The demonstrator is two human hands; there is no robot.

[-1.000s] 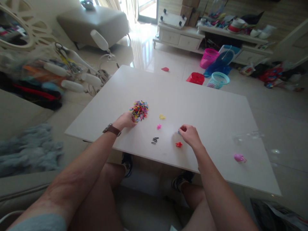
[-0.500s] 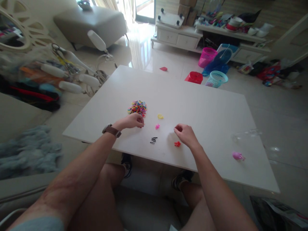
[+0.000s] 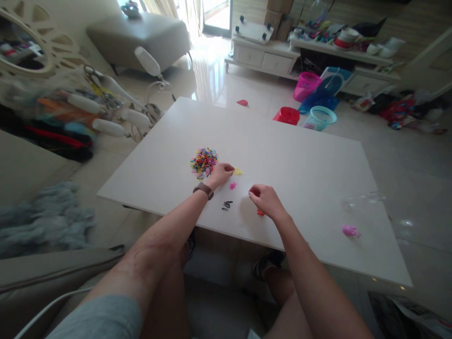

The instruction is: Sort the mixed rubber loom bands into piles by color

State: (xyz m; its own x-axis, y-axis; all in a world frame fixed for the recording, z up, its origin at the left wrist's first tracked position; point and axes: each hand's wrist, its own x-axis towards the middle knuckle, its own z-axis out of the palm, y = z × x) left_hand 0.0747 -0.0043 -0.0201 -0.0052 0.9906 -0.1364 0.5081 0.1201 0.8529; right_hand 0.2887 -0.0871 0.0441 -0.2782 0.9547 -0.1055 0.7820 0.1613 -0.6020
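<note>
On the white table (image 3: 303,155), the left hand (image 3: 219,174) rests curled between the multicoloured pile of small elastic bands (image 3: 204,161) at its 10 o'clock and the yellow bands (image 3: 238,172) touching its fingertips at 3 o'clock; whether it pinches one, I cannot tell. The right hand (image 3: 265,200) is loosely closed, partly covering the red bands (image 3: 260,213). Pink bands (image 3: 232,186) and black bands (image 3: 227,205) lie between the hands.

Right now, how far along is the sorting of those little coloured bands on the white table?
Early on. Four small groups lie apart: yellow bands, pink bands, black bands and red bands. In hand: the left hand reaches toward the yellow group; the right hand hovers beside the red one. Left: the mixed pile, by far the largest.
</note>
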